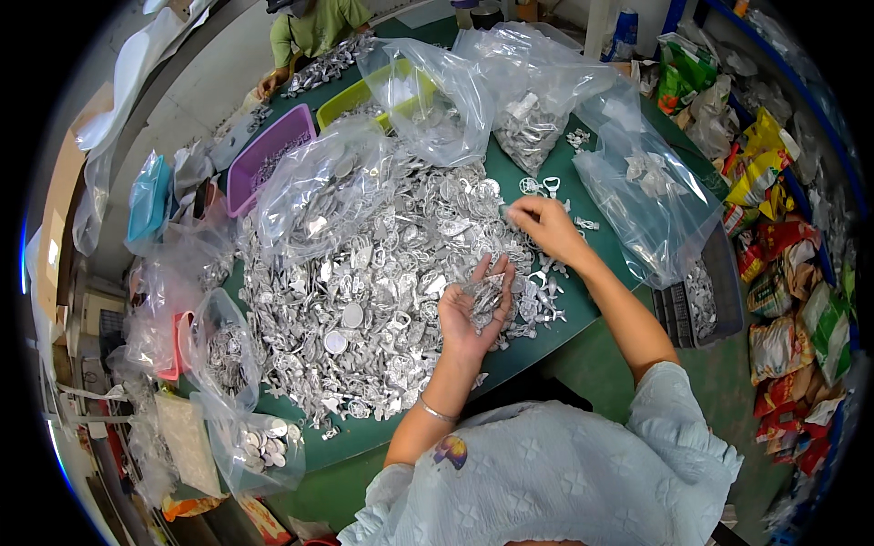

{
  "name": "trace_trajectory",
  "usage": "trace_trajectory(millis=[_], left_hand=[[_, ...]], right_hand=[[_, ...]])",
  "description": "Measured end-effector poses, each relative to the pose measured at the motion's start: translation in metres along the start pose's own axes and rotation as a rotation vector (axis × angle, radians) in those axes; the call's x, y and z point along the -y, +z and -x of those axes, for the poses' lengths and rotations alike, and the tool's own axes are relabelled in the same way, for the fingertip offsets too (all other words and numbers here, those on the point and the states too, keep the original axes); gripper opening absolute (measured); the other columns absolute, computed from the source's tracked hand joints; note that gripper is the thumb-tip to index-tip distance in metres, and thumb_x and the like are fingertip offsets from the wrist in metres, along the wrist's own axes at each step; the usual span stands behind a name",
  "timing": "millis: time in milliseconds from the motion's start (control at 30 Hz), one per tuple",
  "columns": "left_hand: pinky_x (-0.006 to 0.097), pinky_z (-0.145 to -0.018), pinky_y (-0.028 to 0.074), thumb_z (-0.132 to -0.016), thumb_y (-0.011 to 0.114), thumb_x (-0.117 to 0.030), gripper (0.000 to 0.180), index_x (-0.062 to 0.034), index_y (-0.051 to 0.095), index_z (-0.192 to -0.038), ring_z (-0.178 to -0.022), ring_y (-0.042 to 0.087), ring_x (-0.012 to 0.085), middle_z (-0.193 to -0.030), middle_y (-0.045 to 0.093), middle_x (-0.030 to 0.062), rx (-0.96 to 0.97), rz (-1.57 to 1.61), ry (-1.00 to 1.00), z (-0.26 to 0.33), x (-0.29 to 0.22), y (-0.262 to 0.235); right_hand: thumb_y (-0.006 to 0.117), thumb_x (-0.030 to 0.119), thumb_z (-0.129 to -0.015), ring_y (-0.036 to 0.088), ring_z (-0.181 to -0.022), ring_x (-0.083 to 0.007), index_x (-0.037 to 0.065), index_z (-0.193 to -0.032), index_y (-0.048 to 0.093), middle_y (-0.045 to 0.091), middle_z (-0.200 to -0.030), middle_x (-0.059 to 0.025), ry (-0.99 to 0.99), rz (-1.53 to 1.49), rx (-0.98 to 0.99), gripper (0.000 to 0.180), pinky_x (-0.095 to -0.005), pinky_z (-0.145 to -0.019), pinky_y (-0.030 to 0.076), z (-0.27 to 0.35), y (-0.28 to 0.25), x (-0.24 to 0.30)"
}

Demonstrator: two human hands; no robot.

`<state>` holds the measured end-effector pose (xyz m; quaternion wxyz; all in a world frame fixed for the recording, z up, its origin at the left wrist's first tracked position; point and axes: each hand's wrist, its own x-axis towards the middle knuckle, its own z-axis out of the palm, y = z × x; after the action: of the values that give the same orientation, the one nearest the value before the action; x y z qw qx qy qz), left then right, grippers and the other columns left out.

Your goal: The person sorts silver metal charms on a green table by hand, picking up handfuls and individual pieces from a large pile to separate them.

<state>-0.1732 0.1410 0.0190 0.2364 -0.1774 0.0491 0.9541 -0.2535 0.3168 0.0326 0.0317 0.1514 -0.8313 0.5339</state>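
A large heap of small silver-grey metal castings (364, 291) covers much of the green table (350, 441). Palm up and cupped, my left hand (462, 332) holds several of these small metal pieces (485, 298) over the heap's right side. My right hand (544, 226) is at the heap's right edge, its fingers drawn together in a pinch; what lies between the fingertips, if anything, is too small to make out. Near it are loose castings (552, 186), some ring-shaped, and more lie beside my left hand.
Clear plastic bags of castings (531, 127) stand at the far side. A purple bin (242, 178) and a yellow-green bin (335, 111) sit beyond the heap. Across the table is another person in green (319, 36). A grey crate (724, 300) stands right; bright packages (783, 346) line the shelving.
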Motion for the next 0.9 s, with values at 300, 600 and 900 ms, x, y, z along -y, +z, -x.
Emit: trace_trajectory(millis=[300,600,900], left_hand=[[0.038,-0.080,0.051,-0.086,0.043,-0.020,0.025,-0.0045,0.053,-0.103,-0.096,0.055,0.0282,-0.105,0.055,0.0184,0.089,0.195,-0.134,-0.006,-0.007,-0.006],[0.042,-0.089,0.046,-0.082,0.046,-0.017,0.022,-0.0020,0.054,-0.096,-0.102,0.052,0.0318,-0.106,0.054,0.0198,-0.019,0.231,-0.062,-0.008,0.001,-0.002],[0.041,-0.090,0.044,-0.080,0.044,-0.012,0.032,-0.0062,0.055,-0.109,-0.100,0.052,0.0267,-0.108,0.054,0.0167,-0.048,-0.118,0.082,0.004,0.011,0.016]], right_hand=[[0.063,0.029,-0.079,0.054,-0.073,-0.0219,0.000,-0.079,0.061,0.058,-0.079,-0.0111,0.057,0.589,-0.166,0.029,-0.0342,-0.066,0.044,-0.038,0.026,-0.028],[0.069,0.025,-0.072,0.059,-0.065,-0.0313,-0.001,-0.070,0.057,0.060,-0.067,-0.0146,0.109,0.425,-0.217,0.028,-0.0397,-0.058,0.045,-0.031,0.013,-0.041],[0.063,0.015,-0.079,0.050,-0.079,-0.0100,0.002,-0.083,0.061,0.057,-0.090,-0.0039,-0.213,0.066,0.335,0.014,-0.0251,-0.065,0.039,0.021,-0.005,0.023]])
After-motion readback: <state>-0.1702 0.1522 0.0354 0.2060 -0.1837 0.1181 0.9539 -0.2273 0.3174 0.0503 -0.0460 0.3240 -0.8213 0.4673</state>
